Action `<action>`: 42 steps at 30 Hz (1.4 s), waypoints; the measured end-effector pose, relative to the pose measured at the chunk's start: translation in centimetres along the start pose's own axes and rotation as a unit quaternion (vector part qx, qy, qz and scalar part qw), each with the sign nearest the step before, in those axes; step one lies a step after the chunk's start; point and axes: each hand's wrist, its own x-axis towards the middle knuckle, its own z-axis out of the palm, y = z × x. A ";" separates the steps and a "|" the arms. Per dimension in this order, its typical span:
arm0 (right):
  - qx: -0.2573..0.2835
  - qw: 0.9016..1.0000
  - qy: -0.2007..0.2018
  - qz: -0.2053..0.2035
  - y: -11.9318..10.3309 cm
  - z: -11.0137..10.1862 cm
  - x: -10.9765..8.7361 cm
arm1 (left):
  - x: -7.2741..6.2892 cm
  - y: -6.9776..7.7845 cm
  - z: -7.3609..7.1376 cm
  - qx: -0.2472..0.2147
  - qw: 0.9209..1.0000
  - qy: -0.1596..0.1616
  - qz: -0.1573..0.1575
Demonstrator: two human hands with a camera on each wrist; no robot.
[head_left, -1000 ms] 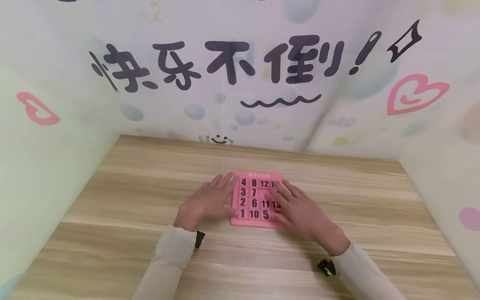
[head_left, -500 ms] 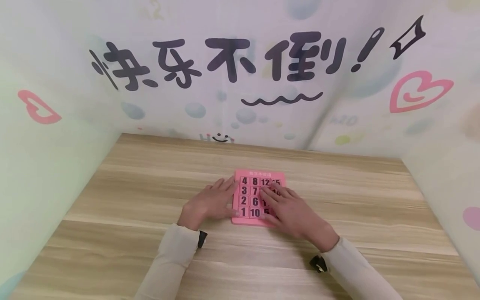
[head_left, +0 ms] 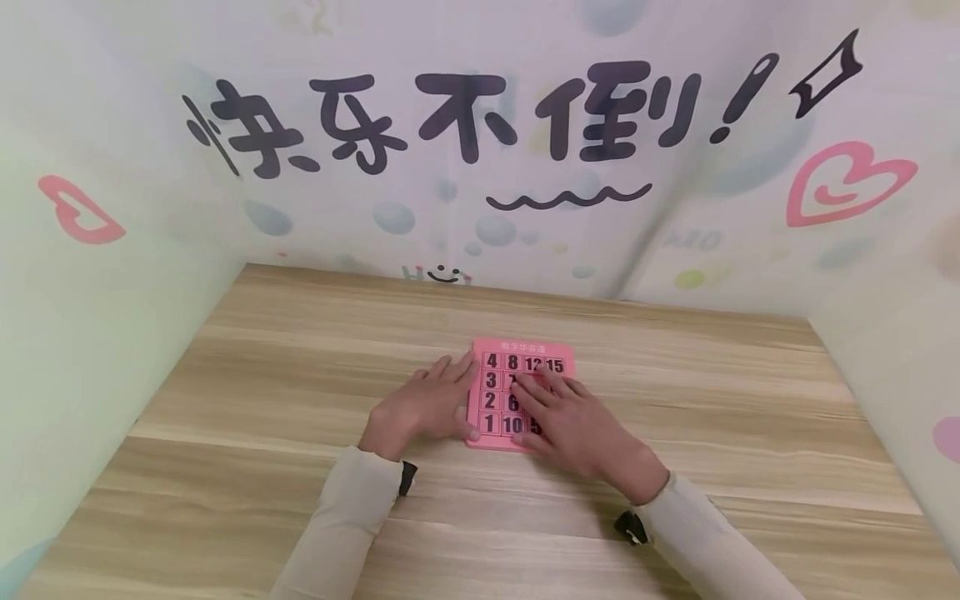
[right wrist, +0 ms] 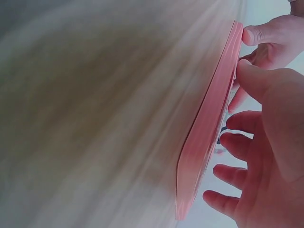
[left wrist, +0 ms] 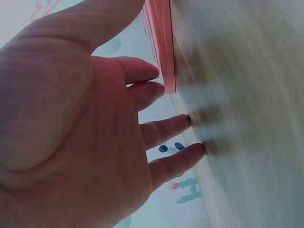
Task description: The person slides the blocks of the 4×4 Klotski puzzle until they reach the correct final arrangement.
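A flat pink sliding number puzzle (head_left: 522,345) lies on the wooden table, its black-numbered square tiles in a grid. My left hand (head_left: 426,404) rests along its left edge, thumb at the lower left corner and fingertips near the upper left. In the left wrist view two fingertips meet the puzzle's edge (left wrist: 166,57) and the other two reach toward the tabletop. My right hand (head_left: 581,425) spreads over the tiles, fingers extended toward the second row and thumb near the 10. It hides most of the right-hand tiles; 4, 8, 12 and 15 show along the top row.
The wood-grain table (head_left: 450,525) meets a printed white backdrop (head_left: 450,233) behind, with similar panels at both sides. Large black characters and pink hearts decorate it. Black straps (head_left: 631,527) show at the wrists beside light sleeves (head_left: 712,533).
My right hand has moved left across the tiles, uncovering the 15 and covering the 7 and its neighbours. The left hand stays at the puzzle's left edge.
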 end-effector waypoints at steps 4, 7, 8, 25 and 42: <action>0.001 1.000 -0.003 0.000 -0.1 -0.1 0.1 | -0.1 0.0 -0.1 -0.001 1.000 0.001 0.000; 0.001 1.000 -0.005 0.002 -0.2 0.0 0.2 | -0.2 0.0 -0.2 -0.001 1.000 0.001 0.003; 0.000 1.000 -0.005 0.002 -0.1 0.0 0.2 | -0.2 0.0 -0.2 -0.002 1.000 0.002 0.003; 0.002 1.000 -0.008 0.007 0.3 0.3 0.2 | 0.3 0.0 0.0 -0.023 0.999 0.028 0.005; -0.002 1.000 -0.011 0.008 0.7 0.3 -0.1 | 0.3 0.0 0.0 -0.039 0.999 0.027 -0.009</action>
